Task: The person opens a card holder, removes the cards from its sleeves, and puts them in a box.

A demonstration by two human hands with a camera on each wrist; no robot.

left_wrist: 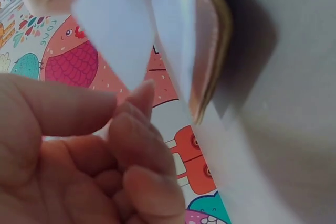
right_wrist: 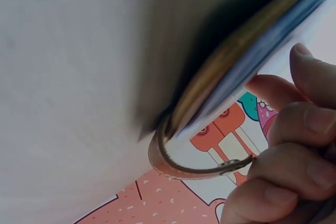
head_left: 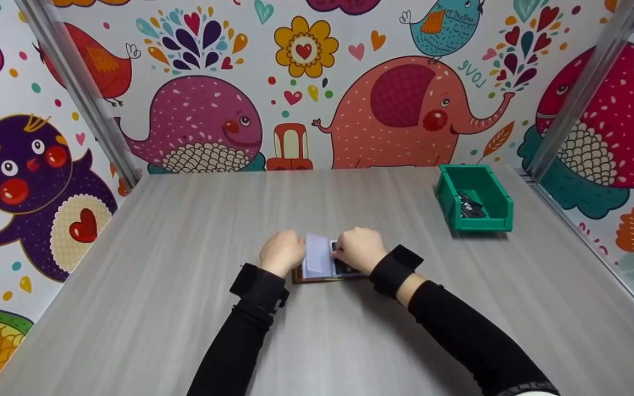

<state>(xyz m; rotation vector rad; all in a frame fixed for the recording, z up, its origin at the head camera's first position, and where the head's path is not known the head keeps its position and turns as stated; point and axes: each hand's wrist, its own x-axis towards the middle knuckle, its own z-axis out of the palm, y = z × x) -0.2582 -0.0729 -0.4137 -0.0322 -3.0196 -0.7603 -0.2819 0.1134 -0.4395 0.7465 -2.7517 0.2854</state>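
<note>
A small card holder [head_left: 322,280] with a brown cover and pale plastic sleeve pages lies open on the table between both hands. My left hand [head_left: 282,253] pinches the corner of a raised sleeve page [head_left: 317,257] between thumb and forefinger; the left wrist view shows its fingers [left_wrist: 142,140] curled. Over the right half, my right hand [head_left: 360,250] grips the pages, thumb and forefinger against them, other fingers curled. A dark card [head_left: 344,267] shows partly under that hand. In the right wrist view, a brown strap [right_wrist: 181,170] with a snap curves out from the cover.
A green bin [head_left: 482,224] stands at the table's back right, with black items [head_left: 470,204] inside. The wood-grain table [head_left: 185,231] meets walls printed with cartoon animals. Metal posts [head_left: 83,93] rise at the back corners. Both wrists wear black bands [head_left: 259,287].
</note>
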